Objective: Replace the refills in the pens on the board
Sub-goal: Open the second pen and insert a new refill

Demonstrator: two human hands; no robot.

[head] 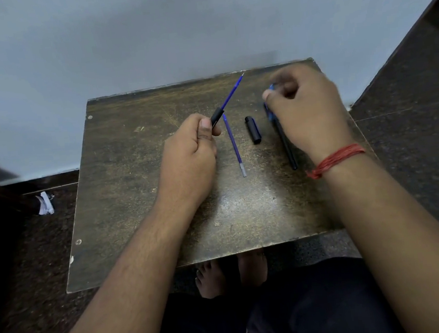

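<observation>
My left hand (192, 147) grips a black pen barrel (215, 117) above the brown board (135, 196). A blue refill (232, 92) sticks out of the barrel, tip pointing up and to the right. A second blue refill (234, 144) lies flat on the board just right of that hand. A black pen cap (253, 130) lies beside it. My right hand (306, 107), blurred, is curled over the board's far right and pinches a small blue part (271, 87). Under that hand lies another black pen (287, 146) with a blue section.
The board's far edge (191, 82) meets a pale blue-grey wall. Dark speckled floor surrounds it, with a crumpled white paper scrap (45, 203) at the left. My bare feet (231, 275) show below the board's near edge. A red thread band (335, 159) circles my right wrist.
</observation>
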